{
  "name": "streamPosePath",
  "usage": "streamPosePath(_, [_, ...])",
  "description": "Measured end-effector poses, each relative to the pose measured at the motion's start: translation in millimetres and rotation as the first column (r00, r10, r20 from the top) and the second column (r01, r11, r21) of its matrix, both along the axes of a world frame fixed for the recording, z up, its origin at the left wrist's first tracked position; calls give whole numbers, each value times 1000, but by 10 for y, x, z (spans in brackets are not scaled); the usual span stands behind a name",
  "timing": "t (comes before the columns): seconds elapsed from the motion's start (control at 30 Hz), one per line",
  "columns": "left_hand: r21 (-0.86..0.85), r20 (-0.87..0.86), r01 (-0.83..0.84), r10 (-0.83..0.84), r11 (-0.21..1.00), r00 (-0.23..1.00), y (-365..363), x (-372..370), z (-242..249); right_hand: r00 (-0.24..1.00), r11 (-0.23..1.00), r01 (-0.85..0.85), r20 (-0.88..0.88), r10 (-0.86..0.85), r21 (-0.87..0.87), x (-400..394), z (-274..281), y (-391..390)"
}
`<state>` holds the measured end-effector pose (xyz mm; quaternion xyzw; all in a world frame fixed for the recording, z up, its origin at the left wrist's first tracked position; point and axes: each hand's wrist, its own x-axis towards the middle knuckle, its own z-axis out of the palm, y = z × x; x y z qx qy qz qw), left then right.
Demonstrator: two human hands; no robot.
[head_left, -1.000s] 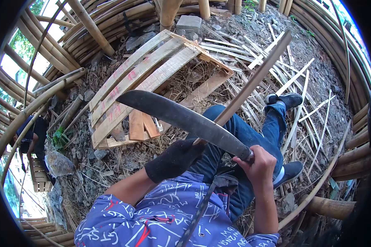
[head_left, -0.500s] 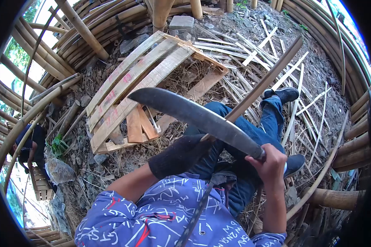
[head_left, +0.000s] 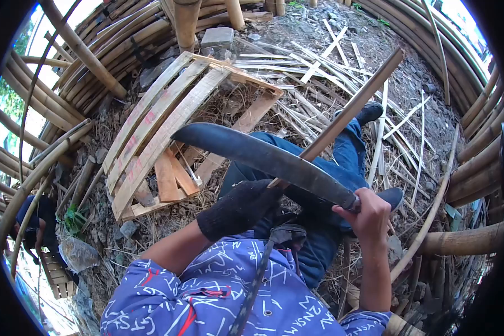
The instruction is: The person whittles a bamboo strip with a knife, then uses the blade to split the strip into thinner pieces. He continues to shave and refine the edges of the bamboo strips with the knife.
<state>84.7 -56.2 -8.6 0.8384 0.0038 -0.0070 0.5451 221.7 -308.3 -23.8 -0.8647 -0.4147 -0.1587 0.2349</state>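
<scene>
My left hand (head_left: 243, 208), in a dark knit glove, is closed round the near end of a long bamboo strip (head_left: 359, 103). The strip slants up and away to the right over my legs. My bare right hand (head_left: 369, 214) grips the handle of a machete (head_left: 246, 152). Its broad dark blade points left and lies across the strip, just beyond my gloved fingers, hiding a short part of it. The machete's handle is mostly covered by my fingers.
A wooden pallet (head_left: 151, 131) rests tilted on the rubble left of my legs. Pale split strips (head_left: 313, 70) litter the ground ahead. Bamboo poles (head_left: 479, 162) line both sides. Another person (head_left: 36, 221) bends over a small slatted wooden piece (head_left: 59, 277) at far left.
The view has turned slightly right, so the pallet and ground sit further left. The machete blade still crosses the strip, and both hands keep their holds.
</scene>
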Motion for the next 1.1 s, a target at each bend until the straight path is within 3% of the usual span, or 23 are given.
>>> streamPosePath(0.07, [-45, -70, -36, 33, 998, 997, -20, -13, 25, 1000, 1000, -12, -16, 12, 8, 5, -41, 5])
streamPosePath(0.13, [-207, -213, -155, 110, 966, 971, -20, -31, 2, 999, 999, -34, -32, 34, 21, -13, -75, 57])
streamPosePath(0.23, [-250, -308, -228, 146, 941, 940, -36, -53, -9, 993, 997, -42, -105, 49, 66, -106, -88, 161])
streamPosePath(0.27, [-242, -306, -230, 151, 943, 940, -55, -67, 10, 988, 995, -65, -132, 75, 79, -130, -83, 187])
streamPosePath(0.33, [-116, -129, -127, 112, 985, 985, -92, -104, 57, 982, 990, -92, -154, 107, 104, -137, -73, 213])
streamPosePath(0.43, [-132, -164, -170, 148, 976, 975, -100, -119, 84, 987, 982, -107, -104, 124, 154, -93, -56, 155])
streamPosePath(0.57, [-150, -265, -189, 144, 971, 953, -129, -33, 129, 996, 995, -28, -79, 36, 98, -47, -56, 145])
streamPosePath(0.67, [-140, -172, -176, 151, 974, 973, -151, -55, 36, 976, 986, -85, -185, 112, 146, -204, -100, 183])
streamPosePath(0.73, [47, -7, -137, 137, 989, 990, -191, -98, 12, 975, 990, -61, -206, 86, 126, -94, -65, 110])
streamPosePath(0.87, [0, -214, -126, 123, 992, 969, -231, -34, 32, 969, 995, -47, -236, 68, 90, -94, -217, 115])
streamPosePath(0.93, [-350, -236, -258, 181, 901, 955, -287, -42, -117, 961, 990, -92, -252, 116, 105, -158, -254, 122])
streamPosePath(1.1, [-228, -278, -267, 200, 936, 940, -293, -78, -145, 958, 996, -90, -273, 93, 22, 3, -246, -7])
